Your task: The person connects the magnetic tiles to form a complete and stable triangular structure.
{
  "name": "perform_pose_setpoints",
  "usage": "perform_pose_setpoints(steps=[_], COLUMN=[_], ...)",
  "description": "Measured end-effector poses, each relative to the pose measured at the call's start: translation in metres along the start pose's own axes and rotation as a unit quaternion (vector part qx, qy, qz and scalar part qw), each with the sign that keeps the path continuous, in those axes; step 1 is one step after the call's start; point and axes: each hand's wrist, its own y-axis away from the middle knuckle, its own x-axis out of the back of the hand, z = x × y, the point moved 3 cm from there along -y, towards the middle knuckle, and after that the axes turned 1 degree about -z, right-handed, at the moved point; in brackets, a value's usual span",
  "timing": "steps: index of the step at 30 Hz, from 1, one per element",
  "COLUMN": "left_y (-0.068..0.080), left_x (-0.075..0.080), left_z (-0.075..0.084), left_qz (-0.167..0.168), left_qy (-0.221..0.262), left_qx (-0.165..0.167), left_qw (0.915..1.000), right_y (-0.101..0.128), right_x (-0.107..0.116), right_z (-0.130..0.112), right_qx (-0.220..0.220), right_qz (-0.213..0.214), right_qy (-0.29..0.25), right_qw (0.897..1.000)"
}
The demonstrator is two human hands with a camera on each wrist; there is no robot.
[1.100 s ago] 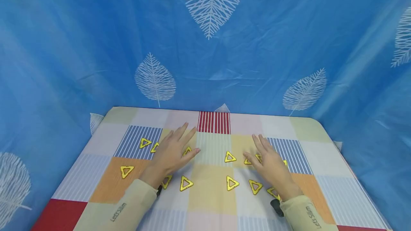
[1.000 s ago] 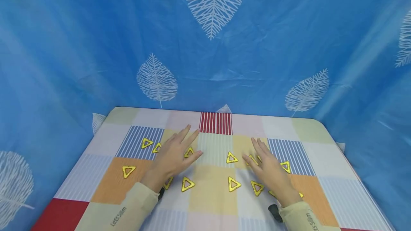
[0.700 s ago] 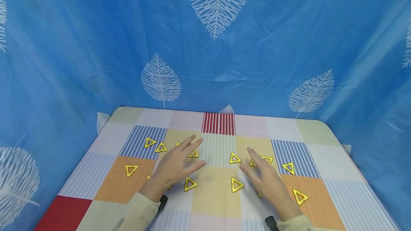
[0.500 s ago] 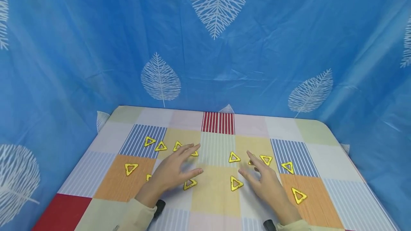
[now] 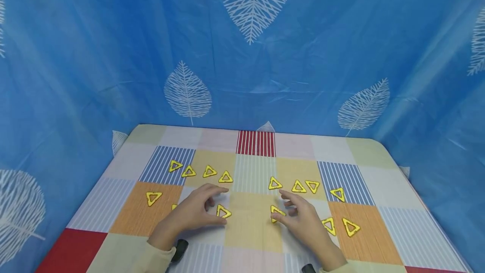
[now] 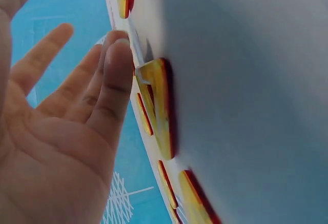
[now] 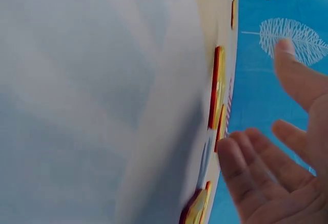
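Both hands rest on the patchwork tablecloth (image 5: pixel 379 222). The left hand (image 5: pixel 191 213), fingers loosely spread, touches a yellow triangle (image 5: pixel 223 211) at its fingertips (thumb just below it). The right hand (image 5: pixel 301 222), fingers relaxed, touches another triangle (image 5: pixel 276 210) beside its thumb.

I see the tabletop (image 5: pixel 363 151) under a patchwork cloth of striped, orange, yellow and red squares, with a red-striped square (image 5: pixel 255 143) at the middle of its far edge. Yellow triangles lie scattered away from the middle: a row of four (image 5: pixel 200 172) toward the far left, one alone (image 5: pixel 153 197) near the left edge. A blue leaf-print curtain (image 5: pixel 242 45) hangs behind the far edge.
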Motion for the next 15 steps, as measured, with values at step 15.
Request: perform_pose_setpoints(steps=[15], left_y=[0.001], left_x=[-0.0042], left_z=[-0.0013], left_qz=[-0.029], left_qy=[-0.029], left_qx=[-0.004], left_qw=[0.9992], right_y=[0.002], right_x=[-0.0088], right_z=[0.0019], right_qx=[-0.024], right_qz=[-0.015], right_qy=[0.031], right_qw=[0.999])
